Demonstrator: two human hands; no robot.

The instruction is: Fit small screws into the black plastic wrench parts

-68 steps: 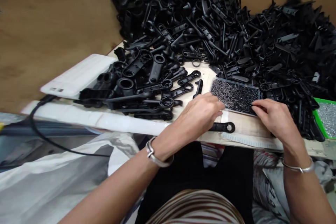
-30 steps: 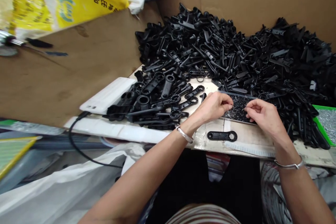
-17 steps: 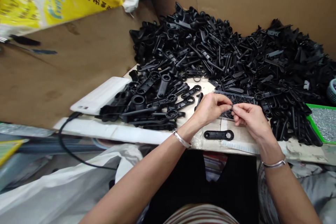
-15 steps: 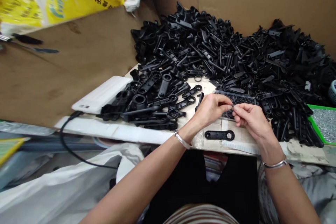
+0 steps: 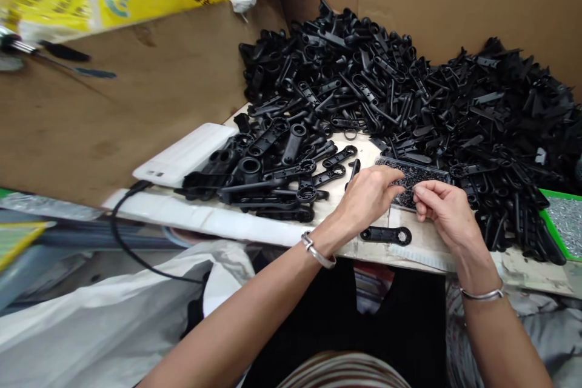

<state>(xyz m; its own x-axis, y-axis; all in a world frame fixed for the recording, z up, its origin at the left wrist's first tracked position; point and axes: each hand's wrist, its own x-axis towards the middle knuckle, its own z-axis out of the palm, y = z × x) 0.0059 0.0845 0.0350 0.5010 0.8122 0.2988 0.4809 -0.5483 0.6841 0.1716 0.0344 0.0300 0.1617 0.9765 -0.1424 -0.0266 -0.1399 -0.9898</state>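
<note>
Over the left part of a shallow clear tray (image 5: pixel 381 160) of tiny dark pieces is my left hand (image 5: pixel 373 193), its thumb and forefinger apart with nothing visible between them. My right hand (image 5: pixel 440 206) is at the tray's right side, thumb and forefinger pinched together; whatever is between the fingertips is too small to name. Just below the tray, near the table's front edge, one black handle-shaped part (image 5: pixel 384 234) lies flat with its ring end to the right.
Large heaps of black plastic parts (image 5: pixel 345 66) rise against the cardboard at the back. More handles (image 5: pixel 273 182) lie left, beside a white device (image 5: pixel 182 154) with a black cable (image 5: pixel 119 236). A green-rimmed tray (image 5: pixel 552 227) of small clear or silvery pieces stands right.
My hands have parted: the left thumb and forefinger have opened, while the right hand stays pinched. The whole view has shifted slightly, with the table scene moving right.
</note>
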